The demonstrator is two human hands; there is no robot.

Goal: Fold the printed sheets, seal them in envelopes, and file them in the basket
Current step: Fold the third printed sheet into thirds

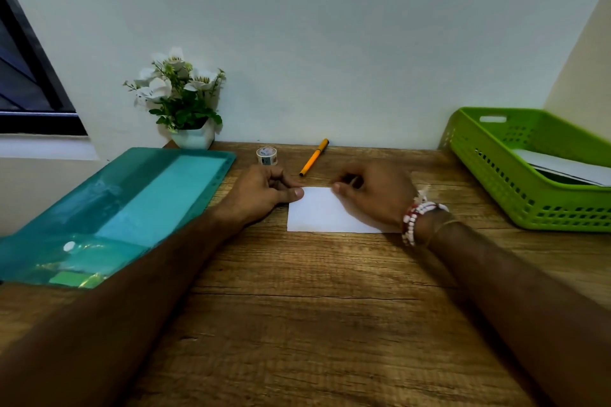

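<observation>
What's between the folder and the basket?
Head view: the left hand and right hand, both at the far edge of the paper, which lies on the desk. Tape and pen lie farther back.

We are looking at a folded sheet (pixel 325 212), white and blank on its upper face, lying flat near the middle of the wooden desk (pixel 297 307), its long edges running left to right. The basket (pixel 529 215) is sitting well apart at the desk's right edge, bright green plastic with slotted walls; white paper (pixel 568 167) is lying tilted inside it; whether it is envelopes we are not managing to tell.
</observation>
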